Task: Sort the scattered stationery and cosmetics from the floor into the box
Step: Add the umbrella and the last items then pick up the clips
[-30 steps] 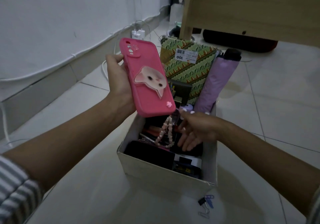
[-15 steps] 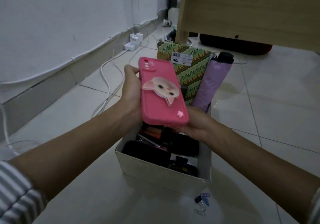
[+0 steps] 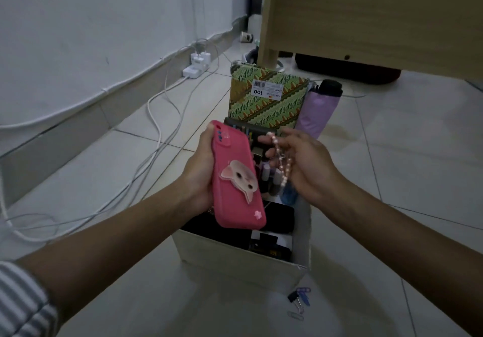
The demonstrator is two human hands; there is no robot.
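pink rectangular phone case (image 3: 230, 206), pale cat face (image 3: 241, 177) | pink-and-white bead strap (image 3: 277, 148) | green-and-brown batik-patterned book (image 3: 264, 107) | lilac folded umbrella (image 3: 316, 112), black cap (image 3: 330, 87) | grey-and-white striped sleeve (image 3: 21, 302) | off-white cardboard box (image 3: 235, 263)

Phone case (image 3: 235, 180): matt pink, rubbery-looking, smooth
Bead strap (image 3: 283, 169): glossy beads
Box (image 3: 235, 263): matt card
Floor (image 3: 405, 154): smooth glossy tile
Cabinet (image 3: 366, 10), at 1 o'clock: matt wood grain
Umbrella (image 3: 316, 112): purple cloth

White power strip (image 3: 192, 71) w/ chargers (image 3: 200, 56) by wall (image 3: 91, 36), white cables (image 3: 156, 117) across tiled floor (image 3: 418, 140), wooden furniture leg (image 3: 269, 54) at back
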